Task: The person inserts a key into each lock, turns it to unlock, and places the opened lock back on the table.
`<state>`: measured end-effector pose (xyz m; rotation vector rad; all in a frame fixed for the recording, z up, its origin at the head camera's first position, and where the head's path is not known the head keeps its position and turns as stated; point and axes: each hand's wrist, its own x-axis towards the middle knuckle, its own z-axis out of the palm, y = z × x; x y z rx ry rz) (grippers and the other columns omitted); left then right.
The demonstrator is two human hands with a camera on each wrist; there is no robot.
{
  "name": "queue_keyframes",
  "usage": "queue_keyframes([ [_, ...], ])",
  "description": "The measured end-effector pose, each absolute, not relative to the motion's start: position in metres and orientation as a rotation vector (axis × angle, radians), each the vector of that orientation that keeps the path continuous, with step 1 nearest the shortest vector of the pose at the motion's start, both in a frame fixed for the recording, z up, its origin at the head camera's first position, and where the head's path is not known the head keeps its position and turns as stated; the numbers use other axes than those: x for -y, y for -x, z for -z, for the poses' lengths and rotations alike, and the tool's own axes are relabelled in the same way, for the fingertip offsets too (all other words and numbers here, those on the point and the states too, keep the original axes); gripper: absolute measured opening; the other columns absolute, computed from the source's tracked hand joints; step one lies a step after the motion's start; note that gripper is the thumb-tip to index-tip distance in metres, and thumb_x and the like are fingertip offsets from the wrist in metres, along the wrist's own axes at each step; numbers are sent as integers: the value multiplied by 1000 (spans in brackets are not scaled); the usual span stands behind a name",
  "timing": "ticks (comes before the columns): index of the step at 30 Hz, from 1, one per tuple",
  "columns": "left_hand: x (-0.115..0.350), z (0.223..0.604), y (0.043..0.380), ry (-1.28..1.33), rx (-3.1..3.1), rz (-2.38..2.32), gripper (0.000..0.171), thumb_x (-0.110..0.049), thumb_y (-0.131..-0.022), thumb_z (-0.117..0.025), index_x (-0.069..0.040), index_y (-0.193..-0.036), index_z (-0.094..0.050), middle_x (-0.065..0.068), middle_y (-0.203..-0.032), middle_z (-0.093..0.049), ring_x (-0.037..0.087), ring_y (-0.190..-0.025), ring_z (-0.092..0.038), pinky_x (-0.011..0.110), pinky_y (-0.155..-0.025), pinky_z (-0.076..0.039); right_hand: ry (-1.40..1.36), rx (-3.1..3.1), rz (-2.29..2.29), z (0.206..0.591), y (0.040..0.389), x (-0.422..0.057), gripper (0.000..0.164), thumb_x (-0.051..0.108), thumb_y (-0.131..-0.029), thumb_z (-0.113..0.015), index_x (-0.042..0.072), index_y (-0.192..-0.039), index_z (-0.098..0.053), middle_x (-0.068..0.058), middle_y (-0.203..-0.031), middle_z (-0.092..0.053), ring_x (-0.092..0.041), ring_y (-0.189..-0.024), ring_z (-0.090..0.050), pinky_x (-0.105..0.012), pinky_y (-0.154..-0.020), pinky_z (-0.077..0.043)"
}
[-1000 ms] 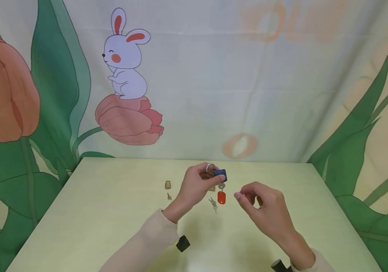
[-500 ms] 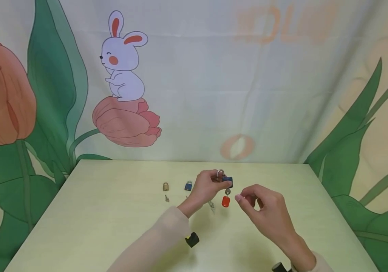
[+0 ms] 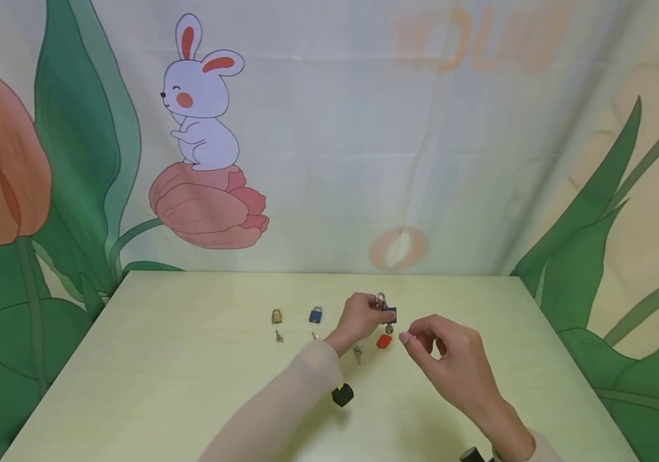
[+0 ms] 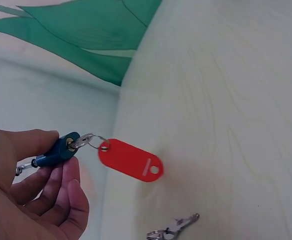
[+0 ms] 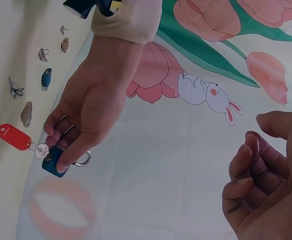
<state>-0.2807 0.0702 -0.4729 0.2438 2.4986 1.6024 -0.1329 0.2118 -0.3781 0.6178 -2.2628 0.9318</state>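
— What is held by the left hand (image 3: 360, 319)?
— A blue padlock (image 3: 390, 315), pinched between thumb and fingers and lifted above the table (image 3: 162, 391). A key (image 4: 82, 142) is lodged in its keyhole, and a red tag (image 4: 131, 160) is hung from the key by a ring.
— And the right hand (image 3: 456, 356)?
— Nothing is gripped there. It is raised to the right of the held padlock, not touching it, with the fingers loosely curved and the thumb tip parted from them.
— What is laid on the table?
— To the left of the held padlock, a second blue padlock (image 3: 316, 315) is seen and, farther left, a brass padlock (image 3: 276, 316). A bunch of keys (image 3: 358, 353) is placed to its left, toward the person.
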Motion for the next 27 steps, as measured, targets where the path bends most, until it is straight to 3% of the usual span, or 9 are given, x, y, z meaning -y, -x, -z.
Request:
queue_keyframes([
  [10,-87,497,302,-63,-2577,-1434,25,-26,-80,-81,-11,-71,-63,-2,-64,-55,12,-57,-45,25,-50,-35,-572,2307,-924,379,131,-216,17,11,-85,-76,26,-84,-67,18,-67,-51,1,-57,-43,-15,-51,-35],
  [19,-96,504,308,23,-2650,-1274,28,-31,-78,-83,-12,-74,-63,1,-71,-59,20,-72,-51,35,-69,-35,-576,2291,-933,380,131,-218,19,10,-84,-76,26,-83,-66,18,-67,-52,0,-57,-44,-13,-51,-34],
  [27,-101,509,312,-32,-2653,-1328,27,-23,-77,-84,-8,-76,-62,1,-71,-57,16,-65,-51,26,-57,-39,-548,2327,-927,380,131,-221,18,11,-85,-76,25,-83,-66,18,-66,-51,-1,-57,-45,-16,-51,-37],
])
